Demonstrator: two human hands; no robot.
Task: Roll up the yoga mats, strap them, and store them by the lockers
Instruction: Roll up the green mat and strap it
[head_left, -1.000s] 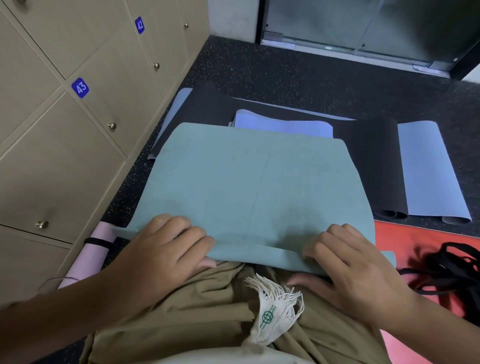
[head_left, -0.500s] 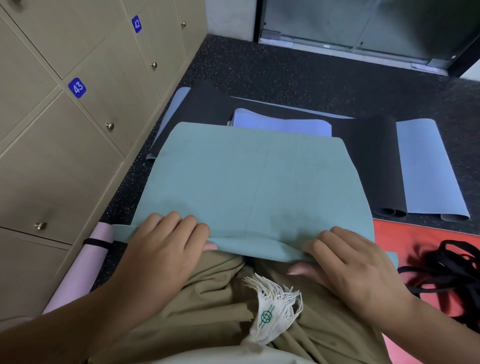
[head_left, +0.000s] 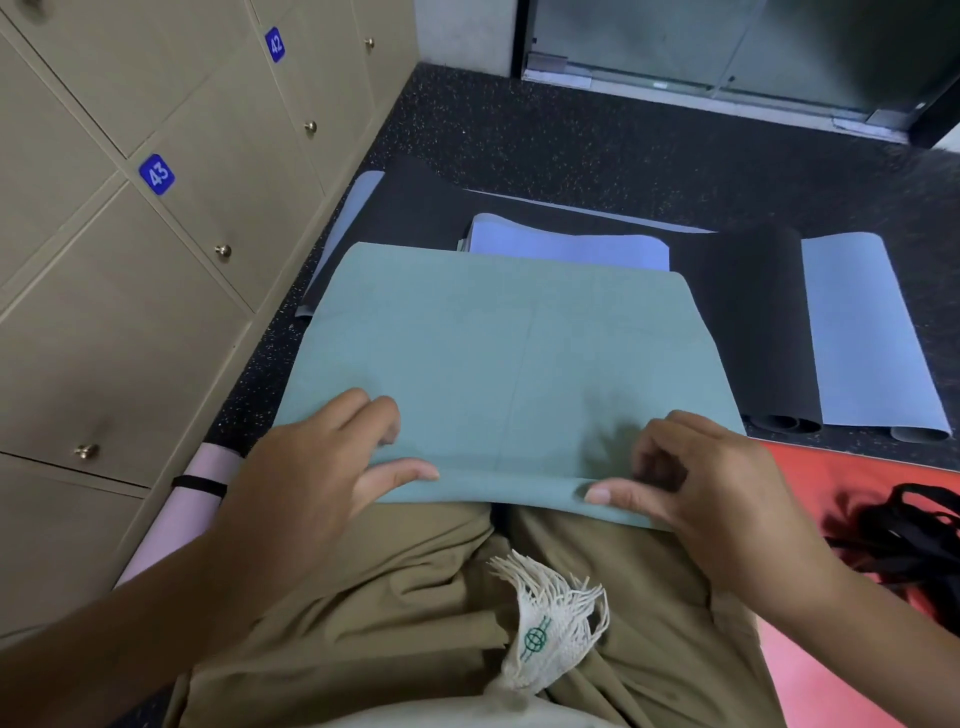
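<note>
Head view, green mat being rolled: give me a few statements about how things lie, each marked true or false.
1. Both hands, left hand and right hand, are at the near edge of the green mat. True.
2. The pink rolled mat by the lockers has no strap. False: a black strap circles it.
3. The green mat is fully rolled. False: only its near edge is turned over.
4. Loose black straps lie on the red mat. True.
</note>
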